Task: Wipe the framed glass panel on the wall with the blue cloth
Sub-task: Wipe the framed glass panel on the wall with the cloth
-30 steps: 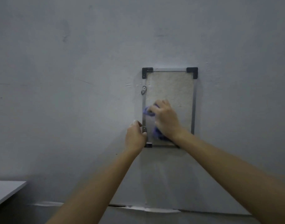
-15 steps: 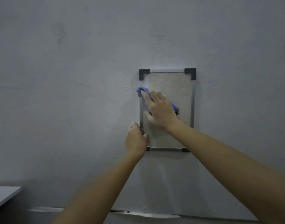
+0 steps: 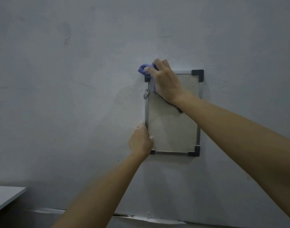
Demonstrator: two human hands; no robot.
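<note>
Right hand (image 3: 165, 83): presses crumpled blue cloth (image 3: 145, 70) on top-left corner of metal-framed rectangular glass panel (image 3: 172, 127) | Left hand (image 3: 141, 142): closed on frame's lower-left edge.

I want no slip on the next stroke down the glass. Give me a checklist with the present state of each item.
1. Cloth in the right hand: ok, bunched under the fingers, a fold sticking out at upper left.
2. Cloth on the panel: not ok, it sits over the top left corner, partly on the wall.
3. Left hand bracing the frame: ok, gripping the left edge near the bottom.
4. Path below clear: ok, bare glass between the hands.
5. Side clip: cannot tell whether it holds firm.
6. Glass clean: cannot tell, the surface looks mottled.
</note>
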